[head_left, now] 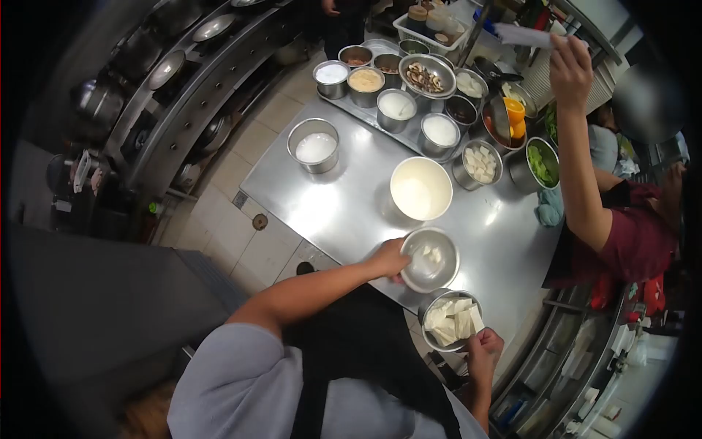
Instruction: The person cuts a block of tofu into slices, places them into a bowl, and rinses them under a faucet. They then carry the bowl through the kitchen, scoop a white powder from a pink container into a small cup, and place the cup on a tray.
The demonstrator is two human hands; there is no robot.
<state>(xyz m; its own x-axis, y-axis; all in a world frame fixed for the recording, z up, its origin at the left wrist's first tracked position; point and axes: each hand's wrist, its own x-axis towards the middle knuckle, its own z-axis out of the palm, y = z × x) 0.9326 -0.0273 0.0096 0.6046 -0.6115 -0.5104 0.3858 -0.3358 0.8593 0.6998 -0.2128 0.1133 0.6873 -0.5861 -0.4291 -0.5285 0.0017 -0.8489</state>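
My left hand (pixel 390 260) grips the near-left rim of a shallow metal bowl (pixel 444 281). A few small white pieces (pixel 431 254) lie inside it. Closer to me, at the table's edge, is a metal pot (pixel 427 331) filled with flat white slices (pixel 447 320). My right hand (pixel 485 349) is at this pot's right rim, its fingers pinched on a white slice (pixel 474 319) that leans over the edge. Beyond the bowl stands a cream-coloured tub (pixel 395 199) with pale contents.
A metal pot of white contents (pixel 292 148) stands at the left of the steel table (pixel 344 212). Several ingredient pots line the back, including cubes (pixel 480 164) and greens (pixel 541 162). At right, a co-worker's raised arm (pixel 581 146) holds a whitish object (pixel 523 35).
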